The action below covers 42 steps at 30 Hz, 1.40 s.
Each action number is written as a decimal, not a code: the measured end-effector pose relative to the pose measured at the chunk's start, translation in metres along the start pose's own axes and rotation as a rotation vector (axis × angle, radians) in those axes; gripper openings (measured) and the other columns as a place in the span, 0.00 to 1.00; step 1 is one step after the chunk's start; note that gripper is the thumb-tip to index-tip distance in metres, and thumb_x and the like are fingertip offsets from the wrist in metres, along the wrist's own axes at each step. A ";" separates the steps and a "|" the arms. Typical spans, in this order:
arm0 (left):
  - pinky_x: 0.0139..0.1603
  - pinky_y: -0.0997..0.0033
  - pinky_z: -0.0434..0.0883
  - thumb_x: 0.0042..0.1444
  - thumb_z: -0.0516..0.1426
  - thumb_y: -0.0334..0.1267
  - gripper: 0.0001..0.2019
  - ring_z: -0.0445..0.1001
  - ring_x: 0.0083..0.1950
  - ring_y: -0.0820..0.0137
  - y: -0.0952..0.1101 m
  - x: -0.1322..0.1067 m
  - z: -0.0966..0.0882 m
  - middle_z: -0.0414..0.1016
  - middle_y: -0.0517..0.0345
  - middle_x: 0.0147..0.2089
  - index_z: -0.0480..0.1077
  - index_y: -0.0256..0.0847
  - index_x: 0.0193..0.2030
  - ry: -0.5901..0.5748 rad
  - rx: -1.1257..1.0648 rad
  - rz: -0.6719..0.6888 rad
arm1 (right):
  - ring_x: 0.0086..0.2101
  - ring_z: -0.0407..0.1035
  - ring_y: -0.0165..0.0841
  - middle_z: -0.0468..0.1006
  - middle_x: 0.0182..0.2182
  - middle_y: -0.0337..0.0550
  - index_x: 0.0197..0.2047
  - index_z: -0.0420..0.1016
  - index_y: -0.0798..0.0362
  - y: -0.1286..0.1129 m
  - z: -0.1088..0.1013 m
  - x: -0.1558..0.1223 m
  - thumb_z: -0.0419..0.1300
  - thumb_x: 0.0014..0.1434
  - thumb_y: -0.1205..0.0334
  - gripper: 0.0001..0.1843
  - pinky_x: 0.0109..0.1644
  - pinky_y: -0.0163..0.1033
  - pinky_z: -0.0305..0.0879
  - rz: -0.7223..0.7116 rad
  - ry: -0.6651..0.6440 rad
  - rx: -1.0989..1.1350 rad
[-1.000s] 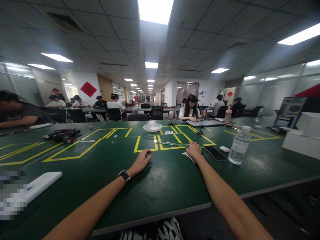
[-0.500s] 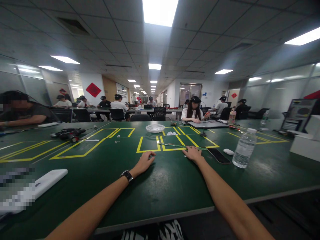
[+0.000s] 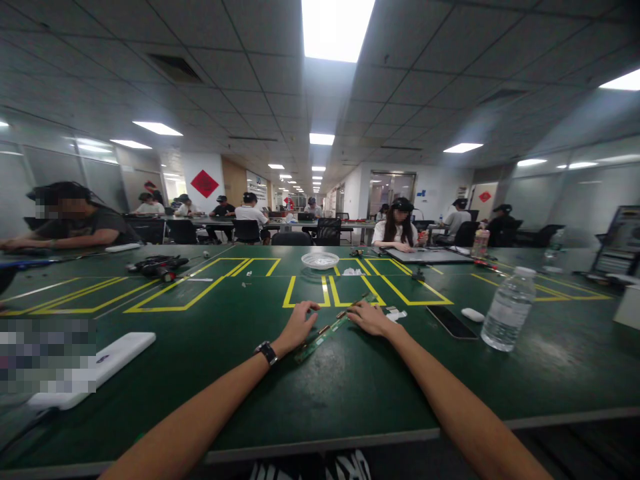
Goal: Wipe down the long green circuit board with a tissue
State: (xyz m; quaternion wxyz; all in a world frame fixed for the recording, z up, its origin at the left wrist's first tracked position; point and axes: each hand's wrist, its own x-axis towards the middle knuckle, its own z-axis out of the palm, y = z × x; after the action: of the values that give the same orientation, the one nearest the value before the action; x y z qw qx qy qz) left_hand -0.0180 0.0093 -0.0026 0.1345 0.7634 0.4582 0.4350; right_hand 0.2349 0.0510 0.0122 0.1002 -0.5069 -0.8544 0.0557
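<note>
A long, narrow green circuit board strip (image 3: 327, 332) lies slantwise between my hands, its near end beside my left wrist. My right hand (image 3: 369, 317) has its fingers closed on the upper part of the strip, covering some of it. With fingers curled but apart, my left hand (image 3: 299, 328) rests just left of the strip and holds nothing. Small white scraps (image 3: 397, 313) lie by my right hand. Beyond both hands stands a shallow clear round dish (image 3: 320, 261), and a crumpled white bit (image 3: 354, 272) is near it.
On the green table (image 3: 240, 407), yellow tape marks out rectangles. To the right are a black phone (image 3: 451, 322), a white earbud case (image 3: 473, 315) and a water bottle (image 3: 509, 310). A white power bank (image 3: 103, 370) with a cable lies left. Across the table sits a person (image 3: 400, 227).
The circuit board strip has swung from lying crosswise to a slant and come nearer to me, with my right hand on it. White scraps show beside that hand. The view has shifted slightly left.
</note>
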 end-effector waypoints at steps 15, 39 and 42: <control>0.50 0.64 0.65 0.54 0.50 0.30 0.10 0.68 0.45 0.67 -0.003 -0.001 0.006 0.71 0.52 0.42 0.68 0.38 0.42 -0.034 -0.023 -0.015 | 0.54 0.58 0.44 0.65 0.56 0.48 0.56 0.66 0.46 -0.090 0.017 -0.014 0.46 0.61 0.40 0.27 0.56 0.52 0.52 -0.307 0.034 0.028; 0.50 0.65 0.65 0.56 0.51 0.35 0.11 0.68 0.46 0.64 -0.002 -0.004 0.006 0.72 0.51 0.44 0.69 0.39 0.45 -0.134 0.000 0.091 | 0.44 0.67 0.44 0.71 0.45 0.55 0.51 0.68 0.53 -0.068 0.011 -0.009 0.52 0.56 0.64 0.19 0.46 0.45 0.61 0.084 0.102 -0.177; 0.50 0.64 0.64 0.58 0.51 0.39 0.13 0.68 0.46 0.63 0.001 -0.005 0.006 0.72 0.50 0.45 0.70 0.40 0.46 -0.184 0.016 0.078 | 0.44 0.68 0.43 0.72 0.44 0.54 0.50 0.69 0.54 -0.066 0.010 -0.007 0.50 0.54 0.71 0.20 0.46 0.43 0.61 0.064 0.108 -0.135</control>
State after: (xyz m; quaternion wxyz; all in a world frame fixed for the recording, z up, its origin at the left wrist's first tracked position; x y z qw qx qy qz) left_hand -0.0138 0.0058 -0.0080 0.1530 0.8184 0.4174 0.3641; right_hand 0.1797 0.0135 0.0141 0.1097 -0.5416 -0.8330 -0.0264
